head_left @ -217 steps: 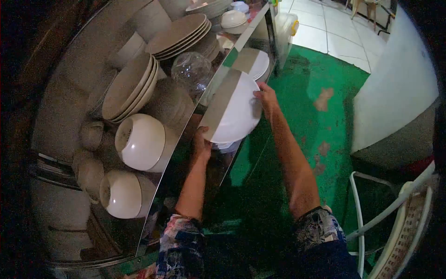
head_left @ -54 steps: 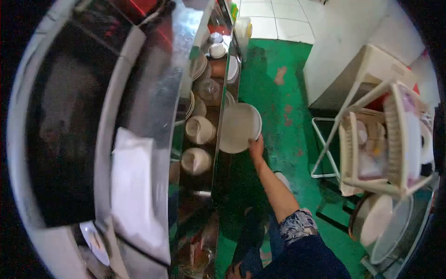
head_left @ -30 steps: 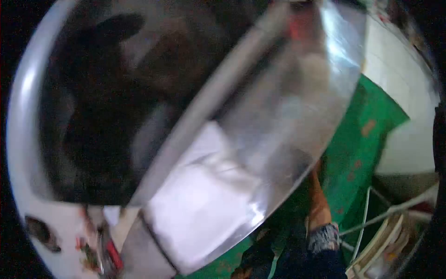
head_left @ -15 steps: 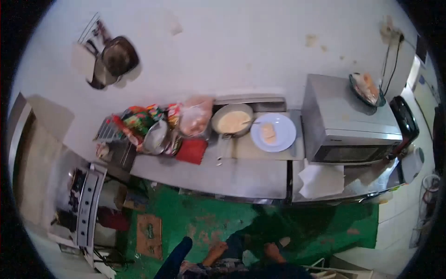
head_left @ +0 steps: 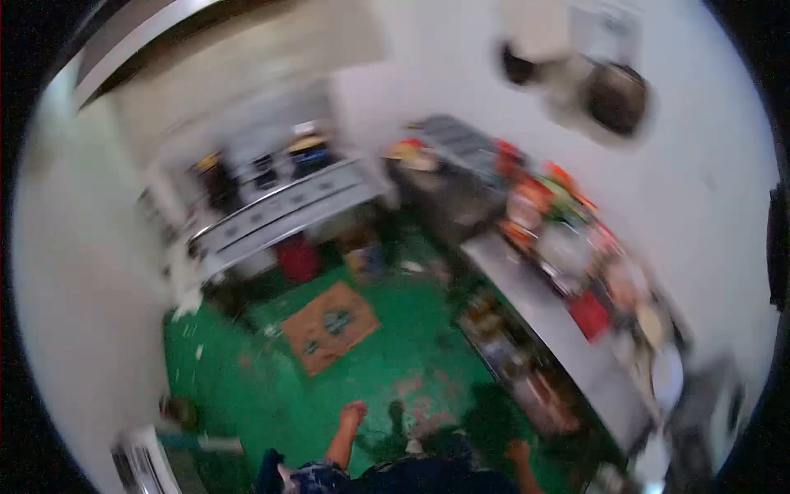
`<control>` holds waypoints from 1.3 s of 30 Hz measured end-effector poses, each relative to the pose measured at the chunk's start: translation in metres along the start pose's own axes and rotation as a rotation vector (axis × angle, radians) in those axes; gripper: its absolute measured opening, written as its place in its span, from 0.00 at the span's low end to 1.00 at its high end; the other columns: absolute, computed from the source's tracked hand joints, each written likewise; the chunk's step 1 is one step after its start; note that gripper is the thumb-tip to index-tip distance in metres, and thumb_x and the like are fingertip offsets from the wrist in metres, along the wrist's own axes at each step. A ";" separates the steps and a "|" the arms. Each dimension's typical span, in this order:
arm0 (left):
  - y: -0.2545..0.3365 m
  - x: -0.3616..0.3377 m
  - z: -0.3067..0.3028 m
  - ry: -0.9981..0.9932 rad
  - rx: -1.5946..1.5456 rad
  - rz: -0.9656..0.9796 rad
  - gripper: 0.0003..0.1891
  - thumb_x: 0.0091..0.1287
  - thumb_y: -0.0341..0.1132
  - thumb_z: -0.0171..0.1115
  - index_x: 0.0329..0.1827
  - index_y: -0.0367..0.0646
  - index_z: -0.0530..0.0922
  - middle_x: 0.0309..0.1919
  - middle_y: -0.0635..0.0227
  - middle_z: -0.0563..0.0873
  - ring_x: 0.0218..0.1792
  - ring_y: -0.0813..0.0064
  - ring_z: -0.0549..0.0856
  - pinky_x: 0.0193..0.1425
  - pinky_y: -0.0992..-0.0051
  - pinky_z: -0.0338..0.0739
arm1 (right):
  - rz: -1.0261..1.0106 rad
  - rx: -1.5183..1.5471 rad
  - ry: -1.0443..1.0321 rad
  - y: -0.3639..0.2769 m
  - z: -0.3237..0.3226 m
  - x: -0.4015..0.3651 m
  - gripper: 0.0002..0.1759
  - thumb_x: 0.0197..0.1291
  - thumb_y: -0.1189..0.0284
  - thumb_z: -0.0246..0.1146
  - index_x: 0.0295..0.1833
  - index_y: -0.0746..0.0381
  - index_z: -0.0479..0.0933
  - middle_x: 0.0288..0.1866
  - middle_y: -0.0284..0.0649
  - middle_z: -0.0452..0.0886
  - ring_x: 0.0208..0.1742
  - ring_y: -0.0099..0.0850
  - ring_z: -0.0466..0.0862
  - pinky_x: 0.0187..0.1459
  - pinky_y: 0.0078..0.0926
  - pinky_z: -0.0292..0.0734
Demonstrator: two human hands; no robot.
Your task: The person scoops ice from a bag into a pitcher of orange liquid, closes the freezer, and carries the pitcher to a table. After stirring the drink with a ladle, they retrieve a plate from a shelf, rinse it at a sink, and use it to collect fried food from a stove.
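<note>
My left hand point(head_left: 353, 412) hangs low at the bottom of the head view, over the green floor point(head_left: 411, 342). No object shows in it, but its fingers are smeared. Further right, my right hand point(head_left: 518, 452) is also down by my body, nearest to the steel counter point(head_left: 547, 329); blur hides its fingers too. Neither hand touches anything that I can make out. Ahead of the left hand lies a flat piece of cardboard point(head_left: 331, 328).
A stove point(head_left: 288, 210) with pots stands at the far left. Along the right, the counter carries colourful packages point(head_left: 555, 193), a metal bowl point(head_left: 566, 247), a red cloth-like item point(head_left: 589, 316) and a white plate point(head_left: 667, 377). Pans point(head_left: 617, 99) hang on the wall.
The view has swung left, from the counter toward the stove and floor. The counter things now sit at the right and look blurred. Both hands remain low and apart.
</note>
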State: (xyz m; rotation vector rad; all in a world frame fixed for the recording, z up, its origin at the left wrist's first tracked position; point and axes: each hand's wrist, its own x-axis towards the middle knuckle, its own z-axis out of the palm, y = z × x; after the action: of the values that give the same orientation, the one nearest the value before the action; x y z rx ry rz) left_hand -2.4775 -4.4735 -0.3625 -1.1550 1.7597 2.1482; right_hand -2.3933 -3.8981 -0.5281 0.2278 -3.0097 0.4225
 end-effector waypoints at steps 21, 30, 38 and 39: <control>0.008 -0.026 -0.354 0.972 -0.829 -0.054 0.12 0.66 0.37 0.54 0.48 0.43 0.77 0.31 0.67 0.84 0.27 0.77 0.81 0.26 0.76 0.73 | -0.985 0.617 -0.765 -0.884 0.083 0.514 0.15 0.59 0.62 0.60 0.41 0.64 0.79 0.35 0.42 0.83 0.38 0.34 0.82 0.42 0.34 0.75; 0.171 0.046 -0.622 0.883 -0.909 0.234 0.17 0.66 0.41 0.56 0.52 0.40 0.75 0.36 0.64 0.84 0.32 0.75 0.82 0.33 0.78 0.75 | -0.972 0.689 -1.417 -1.177 0.098 0.367 0.19 0.62 0.60 0.61 0.50 0.64 0.77 0.40 0.38 0.82 0.42 0.27 0.81 0.43 0.27 0.75; 0.551 0.100 -0.850 0.522 -0.689 0.809 0.33 0.67 0.53 0.54 0.69 0.44 0.59 0.65 0.57 0.68 0.65 0.61 0.68 0.66 0.60 0.64 | -0.640 1.418 -1.190 -1.487 -0.015 0.491 0.14 0.66 0.73 0.56 0.54 0.66 0.74 0.42 0.39 0.81 0.41 0.25 0.80 0.44 0.24 0.75; 0.573 0.119 -0.880 0.519 -0.680 0.809 0.33 0.67 0.53 0.54 0.69 0.44 0.59 0.65 0.57 0.68 0.65 0.61 0.68 0.66 0.60 0.64 | -0.562 1.547 -1.160 -1.524 -0.015 0.508 0.14 0.65 0.73 0.56 0.54 0.67 0.74 0.42 0.40 0.81 0.42 0.25 0.80 0.45 0.24 0.75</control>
State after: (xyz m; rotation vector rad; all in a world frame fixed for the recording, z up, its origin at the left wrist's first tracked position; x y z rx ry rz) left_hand -2.4594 -5.4703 -0.0112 -1.3811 1.9855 3.3692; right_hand -2.6485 -5.4112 -0.0506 1.7312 -2.0684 3.1179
